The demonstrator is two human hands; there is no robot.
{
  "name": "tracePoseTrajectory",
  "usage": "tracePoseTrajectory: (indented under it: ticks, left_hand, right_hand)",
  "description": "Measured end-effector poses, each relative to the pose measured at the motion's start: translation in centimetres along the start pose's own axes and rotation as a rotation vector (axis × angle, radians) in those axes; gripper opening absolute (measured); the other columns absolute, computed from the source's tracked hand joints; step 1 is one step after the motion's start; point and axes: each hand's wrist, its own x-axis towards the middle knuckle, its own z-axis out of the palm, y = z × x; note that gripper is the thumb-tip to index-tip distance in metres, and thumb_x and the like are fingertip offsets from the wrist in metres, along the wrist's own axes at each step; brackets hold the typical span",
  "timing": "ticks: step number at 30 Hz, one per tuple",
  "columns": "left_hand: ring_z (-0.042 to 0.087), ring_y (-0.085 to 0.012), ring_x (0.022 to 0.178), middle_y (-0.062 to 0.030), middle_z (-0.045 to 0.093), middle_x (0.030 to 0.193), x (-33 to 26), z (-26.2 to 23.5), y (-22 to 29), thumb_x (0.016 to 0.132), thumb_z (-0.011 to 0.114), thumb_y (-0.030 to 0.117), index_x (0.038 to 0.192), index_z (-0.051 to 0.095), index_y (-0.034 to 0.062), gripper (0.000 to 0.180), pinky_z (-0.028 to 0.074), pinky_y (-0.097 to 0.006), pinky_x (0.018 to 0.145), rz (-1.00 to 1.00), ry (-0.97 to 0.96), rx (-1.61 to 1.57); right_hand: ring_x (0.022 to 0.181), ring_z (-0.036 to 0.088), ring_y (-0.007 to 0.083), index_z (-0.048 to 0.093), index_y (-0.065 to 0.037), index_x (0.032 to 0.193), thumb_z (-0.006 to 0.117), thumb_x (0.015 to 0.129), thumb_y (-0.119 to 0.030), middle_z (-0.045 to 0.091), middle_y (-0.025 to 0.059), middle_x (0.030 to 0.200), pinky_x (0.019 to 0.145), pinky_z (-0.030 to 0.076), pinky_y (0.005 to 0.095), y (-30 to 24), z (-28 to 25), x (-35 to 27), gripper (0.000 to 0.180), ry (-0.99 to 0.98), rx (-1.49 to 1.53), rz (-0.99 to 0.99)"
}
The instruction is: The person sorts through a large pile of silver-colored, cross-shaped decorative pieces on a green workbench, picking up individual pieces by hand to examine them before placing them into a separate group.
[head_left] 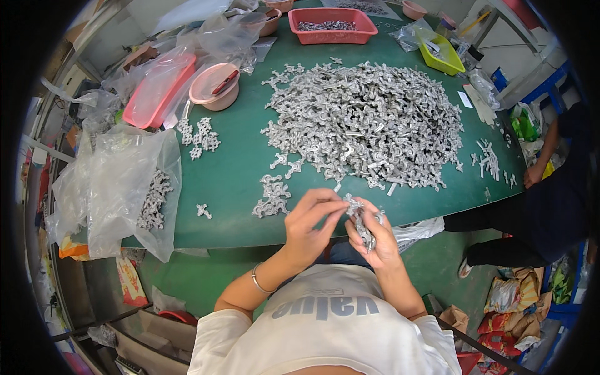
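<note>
My right hand (382, 242) is curled round several small silver-grey metal castings (364, 230), just off the table's near edge. With thumb and fingertips together, my left hand (311, 220) pinches a small knobbly metal casting (354, 202) at the top of that handful. Whether this piece is also gripped by the right fingers I cannot tell. Beyond my hands spreads a large heap of similar castings (369, 119), with a few short rods among them. A small cluster of castings (272, 195) lies left of my hands, and a single casting (204, 211) farther left.
Plastic bags (125, 187) cover the green table's (231, 175) left side, beside a pink bowl (214, 87) with a red-handled tool. A pink tray (331, 36) of metal rings and a yellow-green basket (441, 57) stand at the back. Another person (550, 187) is at the right edge.
</note>
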Motion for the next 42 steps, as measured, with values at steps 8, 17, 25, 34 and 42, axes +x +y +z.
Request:
tracePoseTrajectory:
  ticks: [8,17,25,34,42]
  left_hand:
    - [0.057,-0.0191,0.074,-0.0118,0.059,0.084,-0.3,-0.5,1.6,0.062,0.067,-0.011,0.090,0.061,-0.0015,0.030,0.046,-0.027,0.065,0.010,-0.062,-0.017]
    - [0.059,-0.0197,0.073,-0.0128,0.061,0.084,-0.4,-1.6,2.4,0.062,0.069,-0.010,0.088,0.062,-0.0023,0.029,0.047,-0.027,0.062,-0.007,-0.120,-0.028]
    - [0.059,-0.0190,0.070,-0.0131,0.062,0.080,-0.6,-1.7,2.9,0.061,0.069,-0.010,0.084,0.063,-0.0032,0.025,0.048,-0.026,0.060,-0.052,-0.117,-0.064]
    - [0.060,-0.0176,0.064,-0.0144,0.062,0.077,-0.6,-2.0,3.9,0.073,0.062,-0.008,0.085,0.062,-0.0084,0.012,0.048,-0.025,0.057,-0.576,-0.131,-0.511]
    - [0.059,-0.0140,0.061,-0.0122,0.061,0.074,-0.6,-2.3,3.8,0.081,0.058,0.000,0.088,0.060,-0.0092,0.012,0.050,-0.024,0.056,-0.829,-0.220,-0.754]
  right_hand:
    - [0.046,0.047,0.0090,0.053,0.003,0.093,0.054,0.086,-0.009,0.053,0.0071,0.063,0.034,0.032,0.0189,-0.9,2.1,-1.2,0.014,0.086,-0.269,-0.069]
    - [0.048,0.047,0.0078,0.054,0.004,0.088,0.052,0.085,-0.004,0.051,0.0073,0.077,0.036,0.032,0.0181,-1.0,2.6,-2.2,0.008,0.046,-0.427,-0.264]
    - [0.051,0.048,0.0063,0.055,0.004,0.089,0.052,0.086,-0.004,0.051,0.0064,0.076,0.038,0.033,0.0175,-1.0,3.0,-2.6,0.009,0.057,-0.534,-0.314]
    - [0.050,0.047,0.0044,0.056,0.003,0.088,0.052,0.085,-0.003,0.052,0.0042,0.075,0.039,0.032,0.0165,-1.1,3.5,-2.7,0.008,0.118,-0.567,-0.344]
    - [0.051,0.047,0.0039,0.056,0.003,0.103,0.053,0.084,-0.004,0.055,0.0041,0.076,0.040,0.033,0.0162,-1.7,2.8,-3.0,0.021,0.046,-0.617,-0.284]
